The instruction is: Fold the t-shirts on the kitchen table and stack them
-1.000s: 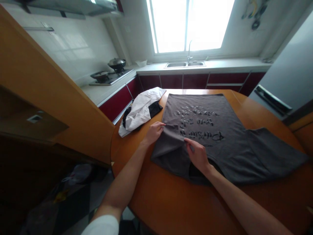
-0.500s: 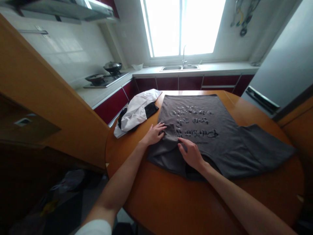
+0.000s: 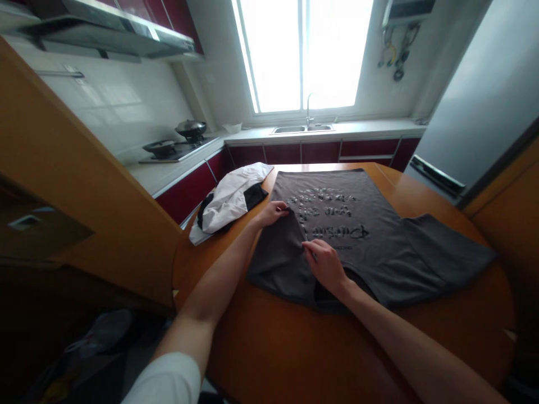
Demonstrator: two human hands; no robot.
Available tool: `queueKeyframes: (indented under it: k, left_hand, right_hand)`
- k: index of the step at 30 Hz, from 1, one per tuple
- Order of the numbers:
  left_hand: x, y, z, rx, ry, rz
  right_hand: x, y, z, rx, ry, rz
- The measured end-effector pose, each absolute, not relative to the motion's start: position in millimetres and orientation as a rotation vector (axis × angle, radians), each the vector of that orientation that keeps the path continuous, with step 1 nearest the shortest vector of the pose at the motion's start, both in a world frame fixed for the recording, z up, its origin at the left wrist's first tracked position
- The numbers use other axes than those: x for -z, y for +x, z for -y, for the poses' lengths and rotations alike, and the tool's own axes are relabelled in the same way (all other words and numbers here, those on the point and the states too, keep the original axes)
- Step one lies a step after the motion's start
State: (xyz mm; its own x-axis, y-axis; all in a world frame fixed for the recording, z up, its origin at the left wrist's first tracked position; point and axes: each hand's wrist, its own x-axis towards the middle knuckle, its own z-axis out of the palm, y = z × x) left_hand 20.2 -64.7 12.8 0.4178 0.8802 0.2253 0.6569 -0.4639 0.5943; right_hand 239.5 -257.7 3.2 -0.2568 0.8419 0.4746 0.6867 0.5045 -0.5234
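A grey T-shirt [image 3: 379,224] with dark lettering lies spread on the wooden table, its neck opening towards me. The sleeve on the left is folded inward over the body, while the one on the right stretches out flat. My left hand [image 3: 273,213] pinches the upper corner of the folded sleeve. At the lower end of that same sleeve edge, close to the lettering, my right hand [image 3: 326,264] has thumb and fingers closed on the cloth.
White and black clothes [image 3: 231,199] lie in a heap at the table's left side. Beyond the round wooden table [image 3: 286,348] are a stove [image 3: 177,150], a sink [image 3: 301,129] and a fridge [image 3: 455,112]. A wooden panel [image 3: 84,168] stands on the left.
My left hand went from lying flat with spread fingers to pinching the sleeve's corner. My right hand's fingers closed on the sleeve edge. The view tilted up slightly.
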Motion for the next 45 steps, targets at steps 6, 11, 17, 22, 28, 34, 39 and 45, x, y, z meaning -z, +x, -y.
queueKeyframes:
  k: [6, 11, 17, 22, 28, 34, 39, 45]
  left_hand:
    - [-2.3, 20.2, 85.7, -0.925, 2.287, -1.357]
    - [-19.3, 11.1, 110.2, -1.012, 2.432, -1.403]
    - [-6.1, 2.4, 150.0, -0.600, 2.590, -1.396]
    - [-2.8, 3.0, 167.0, -0.596, 2.617, -1.467]
    - [-1.1, 6.1, 180.8, -0.382, 2.657, -1.394]
    - [-1.5, 3.6, 187.2, -0.225, 2.673, -1.335]
    - [-8.4, 8.5, 189.9, -0.418, 2.690, -1.345]
    - [-6.1, 13.9, 193.7, -0.335, 2.663, -1.368]
  right_hand:
    - [-11.2, 238.0, 260.3, -0.093, -1.631, 2.120]
    - [-15.3, 236.5, 269.4, -0.031, -1.493, 2.155]
    - [7.5, 236.7, 268.9, -0.226, -1.335, 2.420]
    - [-0.7, 238.4, 270.4, -0.245, -1.290, 2.361]
    - [-17.6, 224.8, 308.5, -0.465, -0.867, 2.573]
    - [-17.6, 217.8, 326.5, -0.556, -0.844, 2.665]
    - [-22.6, 213.8, 327.5, -0.539, -0.762, 2.679]
    - [-17.7, 210.1, 331.3, -0.514, -0.740, 2.669]
